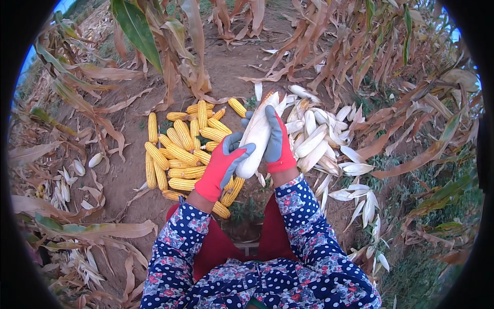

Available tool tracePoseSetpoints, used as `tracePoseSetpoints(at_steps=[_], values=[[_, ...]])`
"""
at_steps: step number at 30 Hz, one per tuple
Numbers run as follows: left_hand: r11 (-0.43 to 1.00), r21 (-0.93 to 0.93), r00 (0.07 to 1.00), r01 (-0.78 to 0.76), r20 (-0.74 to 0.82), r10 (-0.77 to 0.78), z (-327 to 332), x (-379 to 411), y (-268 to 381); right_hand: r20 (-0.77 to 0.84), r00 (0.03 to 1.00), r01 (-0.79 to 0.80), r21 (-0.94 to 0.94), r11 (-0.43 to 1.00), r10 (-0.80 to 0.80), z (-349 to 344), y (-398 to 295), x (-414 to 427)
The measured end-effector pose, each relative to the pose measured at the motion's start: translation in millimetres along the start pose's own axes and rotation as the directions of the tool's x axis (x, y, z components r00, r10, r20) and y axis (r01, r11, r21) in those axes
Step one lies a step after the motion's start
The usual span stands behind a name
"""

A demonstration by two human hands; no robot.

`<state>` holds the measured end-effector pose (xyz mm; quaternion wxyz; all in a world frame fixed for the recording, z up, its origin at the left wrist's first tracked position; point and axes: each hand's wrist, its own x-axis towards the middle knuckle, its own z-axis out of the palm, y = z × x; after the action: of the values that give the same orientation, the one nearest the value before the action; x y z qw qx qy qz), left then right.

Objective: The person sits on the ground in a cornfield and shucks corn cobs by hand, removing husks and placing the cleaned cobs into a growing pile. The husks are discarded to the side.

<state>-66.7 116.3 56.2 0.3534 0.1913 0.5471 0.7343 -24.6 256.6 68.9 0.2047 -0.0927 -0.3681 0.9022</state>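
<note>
Both my hands wear red gloves with grey palms and fingers. Between them is an ear of corn in its pale husk (256, 139), tilted, with a little yellow grain showing near its upper end. My left hand (227, 160) has its thumb and fingers on the lower left side of the ear. Around the right side of the same ear is my right hand (276, 141), some of its fingers hidden behind the husk. Husked yellow corn cobs (181, 154) lie in a pile on the soil, just left of my left hand.
Pale corn husks (316, 135) are heaped to the right, with more scattered below them. Dry corn stalks (185, 50) stand ahead and along both sides. Long dry leaves (96, 230) reach over the bare soil (231, 73). Low green weeds (409, 193) grow at the right.
</note>
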Motion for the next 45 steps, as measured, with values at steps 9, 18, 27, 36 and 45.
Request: tracePoseSetpoints(at_steps=[9, 18, 27, 36, 45], values=[[0.99, -0.092, 0.989, 0.111, 0.108, -0.101, -8.0, 0.0, -6.9, -0.037, 0.945, 0.307, -0.235, 0.922, -0.324, -5.5, 20.1, 20.1], [0.931, 0.337, 0.988, -0.141, -0.011, 0.154, -21.9, 11.8, -7.6, -0.115, 0.954, 0.266, -0.104, 0.958, -0.277, -41.2, 14.1, 30.1], [0.864, -0.49, 0.988, 0.111, 0.149, -0.042, 0.9, 9.2, -13.2, -0.091, 0.957, 0.286, 0.128, 0.95, -0.276, -8.1, 19.0, 13.2], [0.814, -0.564, 0.99, -0.138, -0.049, 0.134, -12.6, 31.4, -1.7, 0.029, 0.892, 0.428, -0.375, 0.822, -0.451, 19.5, 37.7, -9.4], [0.893, -0.449, 0.999, -0.041, 0.011, 0.051, -11.4, 20.2, -6.8, 0.042, 0.904, 0.405, -0.405, 0.82, -0.425, 3.4, 48.5, -6.8]])
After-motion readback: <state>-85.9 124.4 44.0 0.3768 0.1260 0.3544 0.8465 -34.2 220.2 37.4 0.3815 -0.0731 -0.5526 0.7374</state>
